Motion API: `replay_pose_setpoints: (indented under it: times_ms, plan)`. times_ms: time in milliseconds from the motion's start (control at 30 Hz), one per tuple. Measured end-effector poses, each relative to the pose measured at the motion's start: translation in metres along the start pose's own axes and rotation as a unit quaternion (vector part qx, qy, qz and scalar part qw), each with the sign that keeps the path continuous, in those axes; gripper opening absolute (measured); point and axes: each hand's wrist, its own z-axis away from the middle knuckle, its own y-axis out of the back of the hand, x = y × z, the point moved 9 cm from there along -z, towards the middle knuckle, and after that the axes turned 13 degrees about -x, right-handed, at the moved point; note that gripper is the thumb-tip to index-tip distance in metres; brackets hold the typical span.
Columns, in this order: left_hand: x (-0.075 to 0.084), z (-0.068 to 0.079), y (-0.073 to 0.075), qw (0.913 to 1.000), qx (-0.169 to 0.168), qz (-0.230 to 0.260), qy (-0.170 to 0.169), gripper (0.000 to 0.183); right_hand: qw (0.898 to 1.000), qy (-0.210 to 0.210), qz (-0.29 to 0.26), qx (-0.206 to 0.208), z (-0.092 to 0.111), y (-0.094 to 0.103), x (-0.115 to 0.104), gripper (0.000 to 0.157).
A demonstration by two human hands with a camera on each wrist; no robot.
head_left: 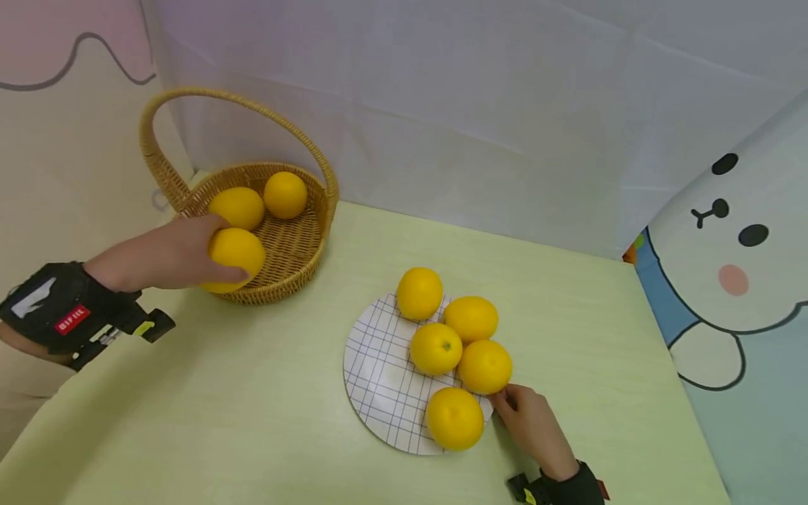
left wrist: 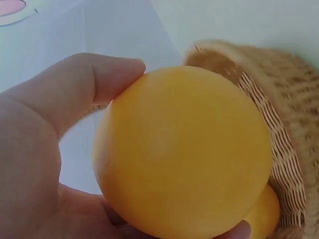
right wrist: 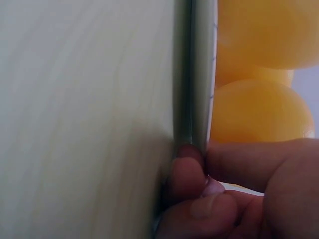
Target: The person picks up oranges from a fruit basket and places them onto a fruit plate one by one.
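An orange (head_left: 238,251) is gripped in my left hand (head_left: 167,251), over the near left part of a wicker basket (head_left: 278,289). Thumb and fingers spread around the fruit in the left wrist view, where the basket wall (left wrist: 284,144) rises beside it. Two more oranges, one left (head_left: 237,207) and one right (head_left: 286,195), lie inside the basket. My right hand (head_left: 533,426) pinches the rim of a round white plate (head_left: 379,372) with a dark grid pattern. Several oranges (head_left: 435,348) sit on that plate, mostly toward its right side. In the right wrist view, thumb and fingers meet at the plate's edge (right wrist: 203,99).
The basket's tall arched handle (head_left: 233,98) stands up over its back and left. A white cloth (head_left: 473,126) hangs behind the pale green table (head_left: 252,393). At the right is a panel with a cartoon face (head_left: 732,231).
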Motion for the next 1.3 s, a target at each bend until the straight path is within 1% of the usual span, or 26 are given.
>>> replay_pose_setpoints:
  times_ms: [100,200,267,300,367,433,500,567,667,800,900,967,1100,1300]
  plan:
    - [0.014,0.005,-0.007,0.9999,0.000,-0.012,-0.012,0.064,1.000,-0.002,-0.001,-0.001,0.000,0.000,0.001,0.032]
    - [0.030,0.008,-0.017,0.9992,0.003,-0.022,-0.034,0.063,1.000,0.000,0.000,-0.002,0.000,0.000,0.001,0.031]
    - [0.041,0.010,-0.026,0.9985,0.003,-0.024,-0.049,0.066,1.000,0.002,-0.001,-0.002,0.000,0.001,0.001,0.032]
    - [0.046,0.010,-0.031,0.9980,0.002,-0.018,-0.061,0.063,1.000,0.004,-0.001,-0.002,0.000,0.001,0.001,0.032]
    - [0.056,0.010,-0.042,0.9971,-0.002,-0.008,-0.076,0.066,1.000,0.006,-0.001,-0.002,-0.001,0.002,0.002,0.032]
    - [0.065,0.008,-0.053,0.9957,-0.011,0.016,-0.091,0.071,1.000,0.006,0.000,-0.002,-0.001,0.003,0.003,0.032]
    - [0.074,0.006,-0.066,0.9932,-0.024,0.043,-0.105,0.071,1.000,0.005,0.003,-0.001,-0.001,0.003,0.003,0.032]
    - [0.082,0.004,-0.080,0.9904,-0.043,0.069,-0.111,0.072,1.000,0.003,0.006,-0.001,-0.002,0.003,0.004,0.032]
    - [0.096,0.000,-0.099,0.9842,-0.074,0.110,-0.117,0.069,1.000,0.002,0.006,-0.002,-0.002,0.003,0.005,0.032]
    - [0.113,-0.007,-0.120,0.9748,-0.108,0.153,-0.121,0.066,1.000,0.002,0.002,-0.002,-0.001,0.005,0.005,0.032]
    - [0.126,-0.014,-0.135,0.9694,-0.127,0.172,-0.120,0.067,1.000,0.001,0.001,-0.001,0.000,0.005,0.005,0.032]
    - [0.133,-0.018,-0.145,0.9684,-0.136,0.173,-0.118,0.070,1.000,0.000,0.000,-0.002,0.000,0.005,0.005,0.032]
    - [0.143,-0.022,-0.162,0.9691,-0.140,0.168,-0.115,0.071,1.000,0.003,-0.001,-0.001,0.000,0.004,0.003,0.032]
    - [0.153,-0.029,-0.175,0.9647,-0.125,0.182,-0.144,0.068,1.000,0.005,-0.001,-0.001,0.001,0.004,0.002,0.032]
